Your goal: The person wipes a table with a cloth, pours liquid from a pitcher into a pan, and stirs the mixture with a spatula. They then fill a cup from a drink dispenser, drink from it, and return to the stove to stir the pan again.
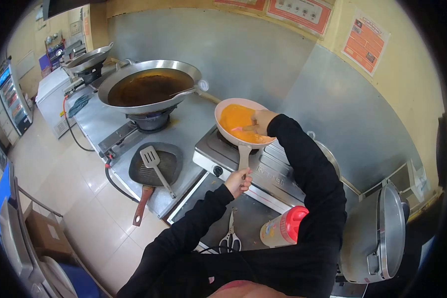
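Observation:
A light-coloured frying pan (222, 105) sits tilted over the portable gas stove (211, 154), with an orange mixture (236, 116) spread in it. My left hand (238, 183) is wrapped round the end of the pan's pale handle (244, 156). Over the right side of the pan, my right hand (263, 122) is closed on a spatula (246, 128), whose pink tip touches the orange mixture. The fingers of my right hand are partly hidden by its back and the dark sleeve.
A large wok (151, 102) of dark oil stands behind left. A square grill pan (170, 158) holds a slotted turner (150, 158). Scissors (231, 237) and a red-lidded container (278, 230) lie nearer me. A big metal pot (365, 238) is at right.

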Demonstrator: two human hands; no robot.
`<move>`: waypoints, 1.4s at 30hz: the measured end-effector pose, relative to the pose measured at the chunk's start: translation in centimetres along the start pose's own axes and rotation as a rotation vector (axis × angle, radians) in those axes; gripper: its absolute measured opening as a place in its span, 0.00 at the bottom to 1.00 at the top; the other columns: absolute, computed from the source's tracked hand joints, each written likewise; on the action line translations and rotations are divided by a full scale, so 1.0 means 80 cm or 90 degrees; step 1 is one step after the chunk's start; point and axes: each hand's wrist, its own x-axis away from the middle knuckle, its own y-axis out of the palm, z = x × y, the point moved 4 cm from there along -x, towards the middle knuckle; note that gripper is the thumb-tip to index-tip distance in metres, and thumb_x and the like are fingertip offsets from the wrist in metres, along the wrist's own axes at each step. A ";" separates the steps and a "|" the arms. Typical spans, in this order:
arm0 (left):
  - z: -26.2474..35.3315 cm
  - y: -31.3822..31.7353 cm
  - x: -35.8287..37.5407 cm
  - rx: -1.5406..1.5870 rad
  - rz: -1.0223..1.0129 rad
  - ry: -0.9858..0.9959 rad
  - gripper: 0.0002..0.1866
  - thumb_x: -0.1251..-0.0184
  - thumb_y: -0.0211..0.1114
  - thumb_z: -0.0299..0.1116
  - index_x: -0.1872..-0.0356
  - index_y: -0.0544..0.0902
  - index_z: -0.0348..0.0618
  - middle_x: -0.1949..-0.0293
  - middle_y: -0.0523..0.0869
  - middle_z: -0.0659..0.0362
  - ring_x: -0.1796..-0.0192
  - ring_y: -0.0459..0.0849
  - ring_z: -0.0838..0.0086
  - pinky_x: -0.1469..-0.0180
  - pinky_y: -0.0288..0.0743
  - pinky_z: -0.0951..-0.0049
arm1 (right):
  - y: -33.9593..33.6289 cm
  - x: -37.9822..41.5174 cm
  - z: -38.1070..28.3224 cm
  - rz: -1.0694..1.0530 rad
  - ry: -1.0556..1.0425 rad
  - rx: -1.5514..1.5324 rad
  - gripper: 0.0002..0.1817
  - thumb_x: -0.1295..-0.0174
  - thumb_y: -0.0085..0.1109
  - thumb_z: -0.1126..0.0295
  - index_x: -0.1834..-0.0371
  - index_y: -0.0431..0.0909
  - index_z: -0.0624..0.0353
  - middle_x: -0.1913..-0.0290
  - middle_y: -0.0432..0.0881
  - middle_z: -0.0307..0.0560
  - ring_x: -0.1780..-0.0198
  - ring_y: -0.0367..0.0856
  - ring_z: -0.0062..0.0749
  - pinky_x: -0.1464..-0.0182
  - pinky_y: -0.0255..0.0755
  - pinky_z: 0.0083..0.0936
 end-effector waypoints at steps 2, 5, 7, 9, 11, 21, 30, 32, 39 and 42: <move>0.000 0.002 0.001 0.000 0.001 0.000 0.09 0.37 0.50 0.38 0.63 0.65 0.45 0.80 0.64 0.67 0.84 0.59 0.86 0.84 0.50 0.87 | -0.012 0.023 0.004 0.017 0.046 -0.003 0.13 0.57 0.59 0.66 0.70 0.77 0.64 0.70 0.78 0.57 0.65 0.77 0.46 0.62 0.70 0.33; 0.001 0.000 -0.001 -0.007 -0.001 0.004 0.10 0.38 0.51 0.39 0.65 0.66 0.45 0.80 0.65 0.67 0.84 0.59 0.86 0.84 0.51 0.86 | -0.034 0.064 0.004 0.056 0.102 -0.014 0.13 0.56 0.59 0.65 0.70 0.77 0.63 0.70 0.78 0.57 0.65 0.77 0.46 0.61 0.70 0.33; -0.001 -0.003 -0.003 -0.004 -0.004 0.006 0.10 0.38 0.51 0.40 0.65 0.66 0.45 0.81 0.65 0.67 0.84 0.60 0.86 0.84 0.50 0.86 | -0.030 0.083 0.005 0.059 0.106 -0.015 0.12 0.55 0.59 0.65 0.70 0.77 0.62 0.70 0.78 0.57 0.65 0.77 0.46 0.61 0.70 0.33; -0.002 -0.004 -0.005 0.005 -0.010 0.008 0.10 0.39 0.51 0.40 0.65 0.66 0.45 0.81 0.65 0.67 0.84 0.59 0.86 0.84 0.50 0.86 | -0.017 0.092 0.008 0.039 0.081 -0.007 0.12 0.55 0.59 0.66 0.70 0.77 0.61 0.70 0.78 0.57 0.65 0.77 0.46 0.61 0.70 0.34; -0.003 -0.005 -0.006 0.014 -0.015 0.007 0.10 0.39 0.52 0.40 0.65 0.66 0.45 0.81 0.65 0.67 0.84 0.59 0.86 0.85 0.50 0.86 | 0.007 0.087 0.014 0.049 0.087 0.002 0.11 0.55 0.58 0.67 0.71 0.77 0.61 0.71 0.78 0.57 0.64 0.77 0.46 0.61 0.70 0.34; -0.001 0.003 0.000 0.011 0.020 0.022 0.09 0.39 0.52 0.39 0.66 0.66 0.45 0.81 0.64 0.67 0.84 0.59 0.86 0.85 0.49 0.86 | 0.032 -0.008 0.059 0.112 0.151 0.004 0.12 0.52 0.57 0.64 0.71 0.76 0.62 0.69 0.78 0.58 0.64 0.77 0.48 0.62 0.70 0.34; -0.001 0.002 0.002 0.011 0.040 0.041 0.12 0.39 0.51 0.38 0.61 0.66 0.42 0.80 0.65 0.67 0.83 0.61 0.87 0.84 0.51 0.88 | 0.138 -0.123 0.134 0.327 0.105 0.072 0.16 0.46 0.51 0.58 0.68 0.78 0.60 0.67 0.78 0.57 0.62 0.77 0.46 0.59 0.70 0.36; 0.000 0.003 0.002 0.005 0.044 0.040 0.11 0.39 0.51 0.37 0.61 0.66 0.42 0.80 0.66 0.67 0.82 0.61 0.87 0.84 0.51 0.87 | 0.126 -0.123 0.119 0.327 0.076 0.081 0.15 0.46 0.50 0.59 0.69 0.78 0.59 0.67 0.78 0.57 0.62 0.77 0.46 0.58 0.70 0.37; 0.000 0.007 0.007 0.033 0.053 0.054 0.10 0.40 0.52 0.37 0.63 0.67 0.42 0.80 0.66 0.66 0.82 0.61 0.86 0.84 0.51 0.87 | 0.007 -0.020 0.088 0.249 0.302 -0.028 0.15 0.48 0.50 0.59 0.67 0.76 0.60 0.64 0.77 0.58 0.60 0.76 0.50 0.57 0.70 0.37; -0.004 0.004 0.005 0.052 0.059 0.059 0.11 0.41 0.54 0.38 0.64 0.67 0.43 0.80 0.67 0.66 0.81 0.63 0.86 0.84 0.53 0.88 | 0.001 0.022 0.096 0.316 0.317 -0.036 0.11 0.50 0.50 0.64 0.71 0.77 0.61 0.70 0.78 0.60 0.63 0.76 0.52 0.59 0.70 0.39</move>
